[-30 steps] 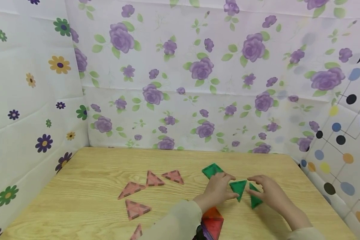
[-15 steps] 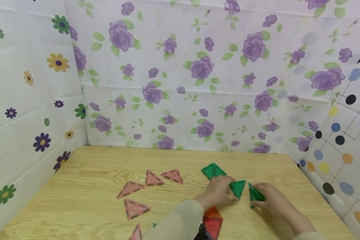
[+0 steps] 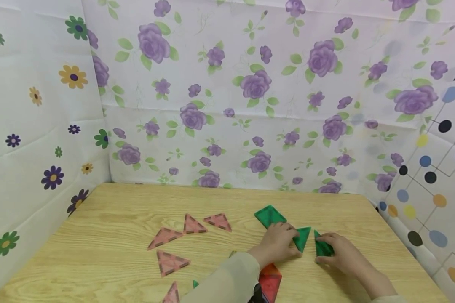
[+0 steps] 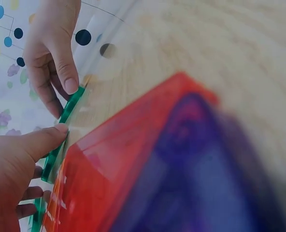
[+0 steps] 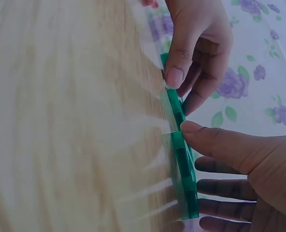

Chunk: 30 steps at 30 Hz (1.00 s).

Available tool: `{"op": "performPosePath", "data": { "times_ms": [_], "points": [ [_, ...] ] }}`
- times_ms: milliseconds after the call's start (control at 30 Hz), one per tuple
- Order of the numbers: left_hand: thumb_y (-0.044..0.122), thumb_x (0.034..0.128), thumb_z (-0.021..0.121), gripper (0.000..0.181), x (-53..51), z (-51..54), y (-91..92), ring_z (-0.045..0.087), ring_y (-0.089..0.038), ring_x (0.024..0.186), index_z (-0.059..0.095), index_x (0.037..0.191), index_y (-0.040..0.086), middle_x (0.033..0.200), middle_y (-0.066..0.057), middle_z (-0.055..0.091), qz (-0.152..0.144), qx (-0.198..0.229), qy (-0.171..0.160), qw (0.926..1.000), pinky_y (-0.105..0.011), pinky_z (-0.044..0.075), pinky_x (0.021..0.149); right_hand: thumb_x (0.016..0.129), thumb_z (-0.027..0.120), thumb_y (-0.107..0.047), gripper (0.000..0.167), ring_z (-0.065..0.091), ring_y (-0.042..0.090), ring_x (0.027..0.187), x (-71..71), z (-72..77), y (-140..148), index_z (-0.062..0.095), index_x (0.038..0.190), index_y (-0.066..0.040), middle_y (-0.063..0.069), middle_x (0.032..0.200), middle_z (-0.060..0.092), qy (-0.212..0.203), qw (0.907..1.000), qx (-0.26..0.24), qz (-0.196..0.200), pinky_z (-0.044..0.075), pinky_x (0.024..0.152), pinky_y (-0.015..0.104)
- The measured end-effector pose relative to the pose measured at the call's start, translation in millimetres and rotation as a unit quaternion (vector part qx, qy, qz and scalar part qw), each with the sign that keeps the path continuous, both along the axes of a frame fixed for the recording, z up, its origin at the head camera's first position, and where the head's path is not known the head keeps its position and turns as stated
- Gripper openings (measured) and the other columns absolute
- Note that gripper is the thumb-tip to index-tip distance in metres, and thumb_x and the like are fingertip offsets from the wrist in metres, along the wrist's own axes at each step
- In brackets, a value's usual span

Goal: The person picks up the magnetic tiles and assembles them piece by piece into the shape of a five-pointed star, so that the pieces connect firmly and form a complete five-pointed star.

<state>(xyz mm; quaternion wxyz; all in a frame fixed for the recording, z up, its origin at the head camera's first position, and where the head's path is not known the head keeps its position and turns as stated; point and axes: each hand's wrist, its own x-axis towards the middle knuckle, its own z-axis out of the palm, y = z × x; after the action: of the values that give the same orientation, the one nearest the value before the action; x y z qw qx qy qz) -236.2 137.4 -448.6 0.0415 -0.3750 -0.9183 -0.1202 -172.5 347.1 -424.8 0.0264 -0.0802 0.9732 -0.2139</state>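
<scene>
In the head view, a left hand [image 3: 278, 243] holds a green triangle tile [image 3: 302, 238] at its left side, thumb near the lower tip. Up and left of it lies a green square-like tile [image 3: 269, 215]. My right hand [image 3: 343, 254] grips another green triangle [image 3: 322, 247] between thumb and fingers, a narrow gap away from the first. Seen from the right wrist, the right thumb rests on the edge of a green tile [image 5: 184, 166], fingers stretched behind it; the left thumb and fingers [image 5: 198, 48] are at the tile [image 5: 175, 106] above.
Several pink triangle tiles [image 3: 170, 263] lie on the left part of the wooden table [image 3: 98, 235]. Red [image 3: 270, 286] and orange tiles [image 3: 271, 269] sit under and beside the left forearm, with a purple piece [image 4: 181, 169] close to the left wrist camera. Patterned cloths [image 3: 227, 139] hang around.
My right hand has moved from beside the right green triangle to a grip on it. Left fingers have lowered onto the middle triangle, uncovering more of the green piece behind.
</scene>
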Motion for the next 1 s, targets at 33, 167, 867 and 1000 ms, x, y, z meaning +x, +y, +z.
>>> {"op": "performPosePath", "data": {
  "times_ms": [33, 167, 867, 1000],
  "points": [
    [0.056, 0.0837, 0.065, 0.045, 0.6, -0.3, -0.1, 0.053, -0.011, 0.120, 0.062, 0.122, 0.032, 0.126, 0.012, 0.058, 0.000, -0.002, 0.006, 1.0000, -0.034, 0.043, 0.104, 0.074, 0.080, -0.038, 0.064, 0.060, 0.039, 0.107, 0.0, -0.1, -0.4, 0.062, 0.123, -0.001, 0.025, 0.125, 0.057, 0.001, 1.0000, 0.002, 0.003, 0.053, 0.083, 0.050],
    [0.057, 0.0837, 0.065, 0.041, 2.8, -0.9, -0.6, 0.053, -0.009, 0.117, 0.063, 0.118, 0.033, 0.123, 0.012, 0.057, 0.004, -0.003, 0.018, 0.9998, -0.031, 0.043, 0.101, 0.074, 0.080, -0.038, 0.063, 0.059, 0.040, 0.107, -0.1, -0.7, -2.7, 0.063, 0.121, -0.001, 0.024, 0.124, 0.058, 0.009, 0.9999, 0.005, 0.007, 0.053, 0.084, 0.051],
    [0.054, 0.0823, 0.069, 0.036, 11.7, 0.9, -10.5, 0.050, -0.006, 0.101, 0.064, 0.108, 0.030, 0.109, 0.010, 0.055, 0.012, -0.012, 0.021, 0.9996, -0.022, 0.039, 0.088, 0.073, 0.080, -0.039, 0.062, 0.057, 0.046, 0.111, 4.3, -4.5, -6.5, 0.064, 0.119, -0.001, 0.025, 0.126, 0.058, 0.035, 0.9991, 0.024, 0.007, 0.048, 0.089, 0.058],
    [0.054, 0.0809, 0.071, 0.038, 13.0, 3.5, -15.0, 0.049, -0.006, 0.100, 0.063, 0.110, 0.030, 0.109, 0.010, 0.055, 0.013, -0.015, 0.010, 0.9998, -0.022, 0.039, 0.089, 0.074, 0.080, -0.040, 0.061, 0.057, 0.045, 0.111, 4.2, -4.9, -8.7, 0.065, 0.119, -0.002, 0.024, 0.126, 0.059, 0.039, 0.9990, 0.019, 0.013, 0.048, 0.088, 0.058]
  ]
}}
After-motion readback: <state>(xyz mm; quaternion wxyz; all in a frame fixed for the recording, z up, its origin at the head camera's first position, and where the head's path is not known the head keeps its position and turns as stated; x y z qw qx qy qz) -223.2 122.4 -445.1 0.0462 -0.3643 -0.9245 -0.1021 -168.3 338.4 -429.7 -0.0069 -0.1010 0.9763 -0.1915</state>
